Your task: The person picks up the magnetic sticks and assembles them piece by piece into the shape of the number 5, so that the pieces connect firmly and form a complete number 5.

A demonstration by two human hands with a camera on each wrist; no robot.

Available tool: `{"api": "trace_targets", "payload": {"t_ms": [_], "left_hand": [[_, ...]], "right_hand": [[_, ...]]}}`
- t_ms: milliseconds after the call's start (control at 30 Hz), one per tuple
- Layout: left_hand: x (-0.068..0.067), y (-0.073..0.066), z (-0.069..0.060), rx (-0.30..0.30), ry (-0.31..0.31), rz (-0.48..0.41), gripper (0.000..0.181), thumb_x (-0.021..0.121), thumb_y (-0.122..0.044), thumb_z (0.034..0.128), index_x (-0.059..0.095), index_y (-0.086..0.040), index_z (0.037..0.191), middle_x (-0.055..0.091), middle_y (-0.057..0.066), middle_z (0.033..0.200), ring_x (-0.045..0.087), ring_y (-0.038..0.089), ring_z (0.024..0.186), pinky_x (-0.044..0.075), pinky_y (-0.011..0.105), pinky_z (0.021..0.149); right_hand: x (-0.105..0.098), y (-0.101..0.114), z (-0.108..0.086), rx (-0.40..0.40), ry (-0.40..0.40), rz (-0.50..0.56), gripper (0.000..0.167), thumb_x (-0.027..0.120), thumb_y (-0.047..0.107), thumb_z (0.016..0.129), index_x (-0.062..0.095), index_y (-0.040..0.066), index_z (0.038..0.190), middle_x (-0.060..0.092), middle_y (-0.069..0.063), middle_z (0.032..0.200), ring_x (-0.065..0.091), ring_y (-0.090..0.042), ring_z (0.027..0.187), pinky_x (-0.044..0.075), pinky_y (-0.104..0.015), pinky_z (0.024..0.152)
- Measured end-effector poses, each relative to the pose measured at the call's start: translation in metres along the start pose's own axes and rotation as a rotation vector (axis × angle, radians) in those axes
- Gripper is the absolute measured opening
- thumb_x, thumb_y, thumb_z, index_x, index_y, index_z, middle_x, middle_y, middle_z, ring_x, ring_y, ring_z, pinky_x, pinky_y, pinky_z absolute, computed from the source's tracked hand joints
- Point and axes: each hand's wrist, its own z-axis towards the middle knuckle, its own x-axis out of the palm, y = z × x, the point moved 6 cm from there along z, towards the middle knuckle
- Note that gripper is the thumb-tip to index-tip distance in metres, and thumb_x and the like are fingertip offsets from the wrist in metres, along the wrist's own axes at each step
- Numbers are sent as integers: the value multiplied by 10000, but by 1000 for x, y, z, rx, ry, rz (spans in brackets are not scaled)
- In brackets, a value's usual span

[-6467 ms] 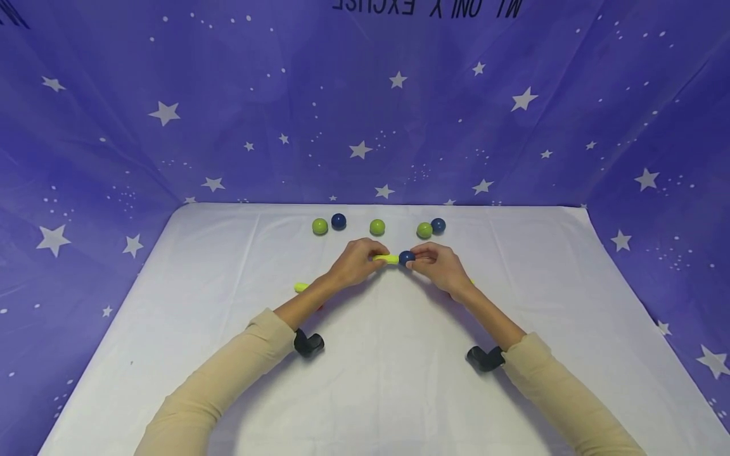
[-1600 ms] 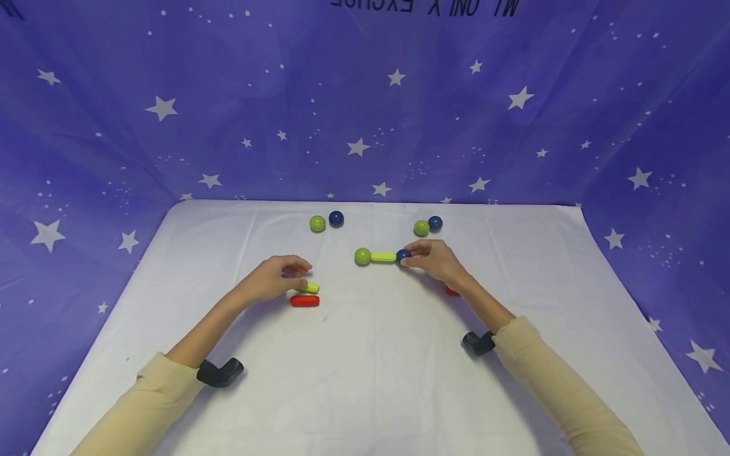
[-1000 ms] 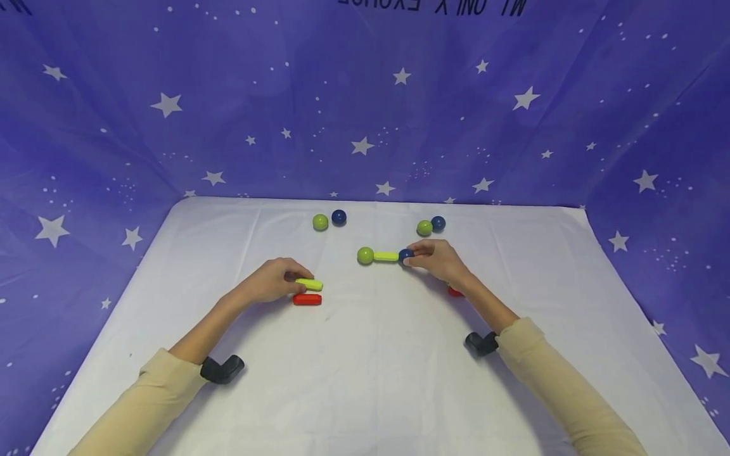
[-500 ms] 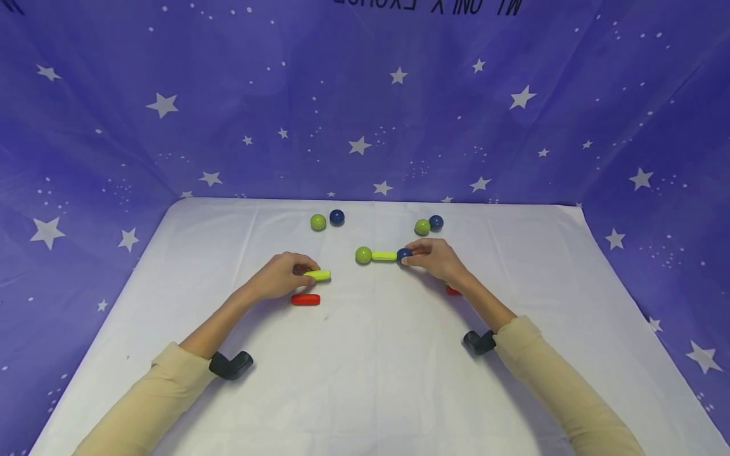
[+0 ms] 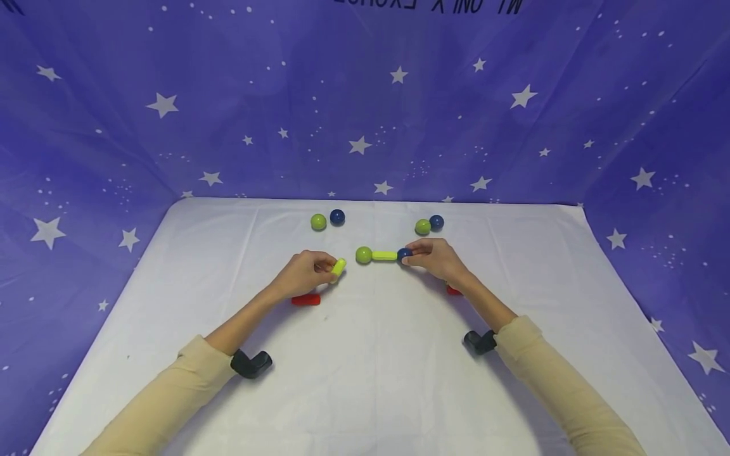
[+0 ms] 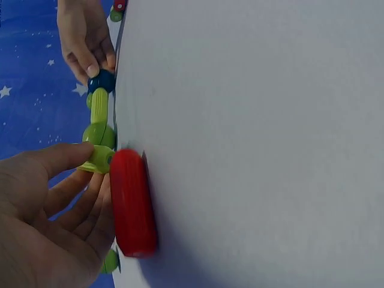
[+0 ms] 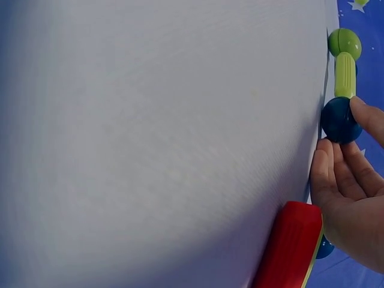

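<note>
My left hand point(image 5: 307, 273) pinches a yellow magnetic rod point(image 5: 339, 268) between thumb and fingers, tilted and just left of the joined pieces. In the head view those pieces form a line: a green ball point(image 5: 364, 255), a second yellow rod point(image 5: 384, 256) and a dark blue ball point(image 5: 403, 256). My right hand point(image 5: 438, 259) holds the blue ball at the right end, thumb and fingertips on it, as the right wrist view also shows. A red rod point(image 5: 306, 300) lies below my left hand. Another red rod point(image 7: 291, 246) lies near my right hand, with a yellow-green edge beside it.
At the back left are a loose green ball point(image 5: 318, 221) and a blue ball point(image 5: 338, 217). Another green ball point(image 5: 422, 227) and blue ball point(image 5: 436, 222) touch or nearly touch at the back right. A white cloth point(image 5: 365, 380) covers the table; starry purple fabric point(image 5: 365, 114) rises behind.
The middle green ball came from the back row onto the rod's left end. My left hand then picked up another yellow rod, carried it right and turned it. My right hand stayed on the blue ball.
</note>
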Motion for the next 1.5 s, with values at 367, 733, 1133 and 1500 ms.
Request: {"api": "trace_targets", "payload": {"t_ms": [367,733,1133,1500], "left_hand": [[22,-5,9,-111,32,-117,244,740,-153,879,721,-3,1071,712,26,854,649,153,723,520,272,660],[34,-10,12,-206,-3,-146,228,789,-212,849,737,-32,979,714,-2,773,638,124,693,465,238,623],[35,-16,14,-209,-20,-144,174,805,-221,842,743,-59,856,707,-1,715,633,126,665,452,225,606],[36,-18,17,-218,-9,-105,195,807,-262,849,743,-79,821,691,-23,677,627,118,645,443,230,603]], "right_hand": [[0,0,-1,-3,-4,-2,432,783,267,874,675,72,1244,698,-92,1136,613,-263,1097,465,-427,972],[0,-3,1,-5,-10,2,427,787,274,870,680,81,1235,700,-81,1123,616,-253,1084,465,-421,967],[1,-4,2,-12,-5,4,425,789,271,868,681,78,1231,701,-80,1116,618,-250,1074,465,-418,965],[0,-2,0,-9,-3,6,431,791,270,868,679,74,1235,700,-87,1125,617,-255,1083,467,-421,970]]}}
